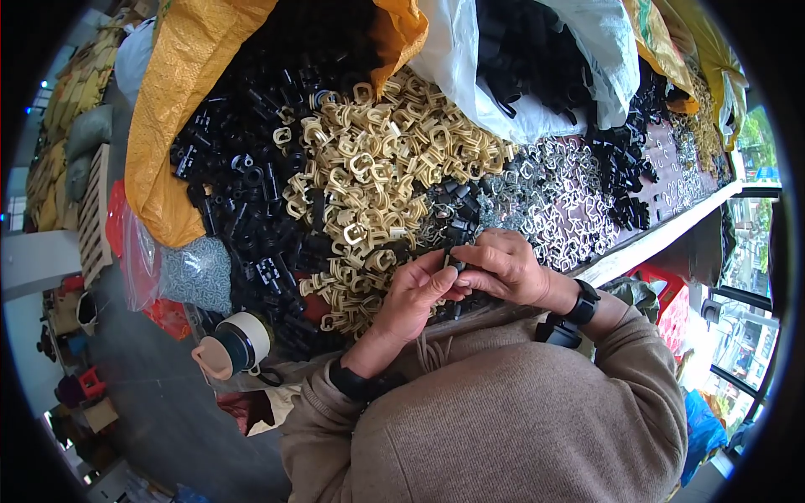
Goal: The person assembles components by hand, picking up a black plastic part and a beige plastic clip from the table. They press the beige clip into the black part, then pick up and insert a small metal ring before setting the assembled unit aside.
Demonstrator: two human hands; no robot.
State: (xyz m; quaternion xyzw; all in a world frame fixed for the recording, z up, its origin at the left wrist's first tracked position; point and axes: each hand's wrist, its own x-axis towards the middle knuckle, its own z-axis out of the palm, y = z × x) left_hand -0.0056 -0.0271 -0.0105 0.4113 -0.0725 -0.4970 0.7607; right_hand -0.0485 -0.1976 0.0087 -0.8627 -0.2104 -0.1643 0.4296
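Note:
Close together at the table's near edge, my left hand (412, 300) and my right hand (508, 268) pinch a small dark part (454, 261) between their fingertips. Fingers cover most of it, so its exact shape is hidden. Just beyond lies a heap of cream plastic clips (377, 159), square and ring-shaped. Past my right hand are scattered shiny bent metal hooks (570, 197). Black plastic cylindrical parts (256, 197) fill the left of the table, and more small black pieces (459, 201) lie just above my fingers.
Orange woven sacks (168, 126) and a white sack (457, 67) of black parts stand along the far side. A clear bag of small grey screws (197, 275) and a white-and-green cup (243, 339) sit at the left. A pale edge board (662, 230) runs along the right.

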